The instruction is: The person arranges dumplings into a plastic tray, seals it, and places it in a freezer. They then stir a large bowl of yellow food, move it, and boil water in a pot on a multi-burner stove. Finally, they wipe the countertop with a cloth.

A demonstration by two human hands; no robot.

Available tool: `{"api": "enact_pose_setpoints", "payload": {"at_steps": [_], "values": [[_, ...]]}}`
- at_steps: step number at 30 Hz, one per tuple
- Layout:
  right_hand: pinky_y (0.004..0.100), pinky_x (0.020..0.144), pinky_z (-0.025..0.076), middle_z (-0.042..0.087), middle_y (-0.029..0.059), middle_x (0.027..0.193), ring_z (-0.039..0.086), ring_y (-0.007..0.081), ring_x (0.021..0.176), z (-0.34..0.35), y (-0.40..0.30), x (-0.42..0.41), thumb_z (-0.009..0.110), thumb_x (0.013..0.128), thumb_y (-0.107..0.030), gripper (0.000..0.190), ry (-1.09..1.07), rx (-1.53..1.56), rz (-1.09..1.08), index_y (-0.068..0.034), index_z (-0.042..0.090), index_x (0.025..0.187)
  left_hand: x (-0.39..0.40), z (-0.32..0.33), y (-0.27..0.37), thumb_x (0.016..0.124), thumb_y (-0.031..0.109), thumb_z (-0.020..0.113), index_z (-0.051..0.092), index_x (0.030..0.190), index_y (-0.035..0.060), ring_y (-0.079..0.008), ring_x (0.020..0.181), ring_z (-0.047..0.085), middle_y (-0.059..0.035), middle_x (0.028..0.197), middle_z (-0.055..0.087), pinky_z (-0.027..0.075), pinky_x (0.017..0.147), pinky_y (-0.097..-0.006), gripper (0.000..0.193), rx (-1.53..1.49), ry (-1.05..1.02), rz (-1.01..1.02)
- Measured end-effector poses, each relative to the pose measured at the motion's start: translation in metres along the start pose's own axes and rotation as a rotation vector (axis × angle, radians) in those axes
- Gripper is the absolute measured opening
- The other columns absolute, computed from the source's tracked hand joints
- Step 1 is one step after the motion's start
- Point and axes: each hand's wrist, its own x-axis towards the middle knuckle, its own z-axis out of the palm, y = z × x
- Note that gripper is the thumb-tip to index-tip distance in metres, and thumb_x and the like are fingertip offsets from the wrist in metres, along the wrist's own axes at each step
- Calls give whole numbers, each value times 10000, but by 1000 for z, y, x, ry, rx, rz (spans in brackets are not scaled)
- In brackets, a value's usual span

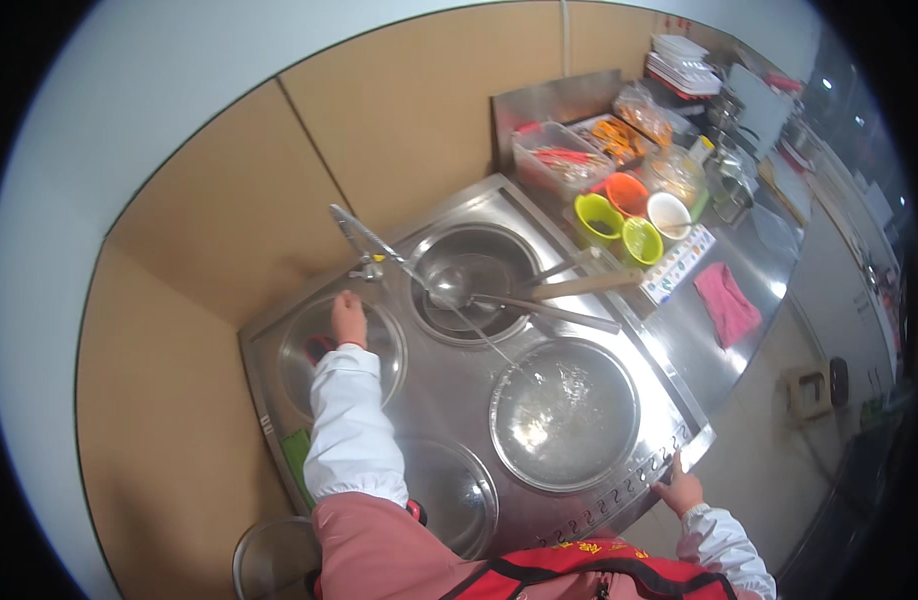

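Observation:
My left hand [348, 319] is over the rear-left glass lid with a red knob, just below the metal faucet [367, 268]; whether its fingers hold anything cannot be told. From the spout a thin stream of water arcs into the round pot of water [564, 414] at the front right, whose surface ripples. My right hand [681, 491] rests on the front-right edge of the steel cooking station [447, 390], by a row of S-shaped hooks. Behind the pot, a round well [474, 247] holds ladles and a wooden-handled utensil [586, 285].
A second glass lid [451, 495] covers the front-left well. To the right, a steel counter bears green [598, 217], orange [627, 193] and white [669, 216] containers, a plastic bin of red-wrapped items [560, 161] and a pink cloth [727, 304]. A tan wall panel rises behind.

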Motion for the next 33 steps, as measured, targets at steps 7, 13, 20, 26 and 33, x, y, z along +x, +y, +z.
{"api": "enact_pose_setpoints", "payload": {"at_steps": [7,13,20,26,33], "values": [[431,786,507,671,147,1044,643,358,905,2,0,0,716,732,-428,989,8,2,27,-85,173,1485,46,23,-19,909,185,492,528,1107,-89,-260,1010,544,-162,1082,600,392,919,-339,340,-81,-177,-90],[449,757,504,662,223,923,643,379,849,8,4,2,695,745,-446,959,27,-9,1,-83,198,1480,59,50,-42,932,258,484,416,1319,-109,-292,1253,454,-210,1360,473,322,1041,-333,538,-361,-113,-127],[448,749,504,660,232,906,643,384,837,6,4,1,686,747,-450,957,31,-14,-15,-64,201,1476,62,47,-40,950,257,485,410,1341,-84,-246,1264,428,-166,1364,467,294,1056,-314,524,-323,-67,-228],[449,743,507,665,227,885,645,383,820,3,1,0,681,743,-457,957,29,-26,-11,-62,206,1474,65,53,-37,954,275,480,375,1363,-88,-277,1298,413,-190,1414,424,299,1065,-324,557,-340,-92,-242],[447,737,509,666,219,876,647,378,814,1,-1,0,680,748,-462,949,20,-33,-1,-61,215,1471,65,41,-26,942,236,474,473,1283,-81,-262,1215,482,-180,1309,522,337,1024,-327,465,-277,-208,-237]]}}
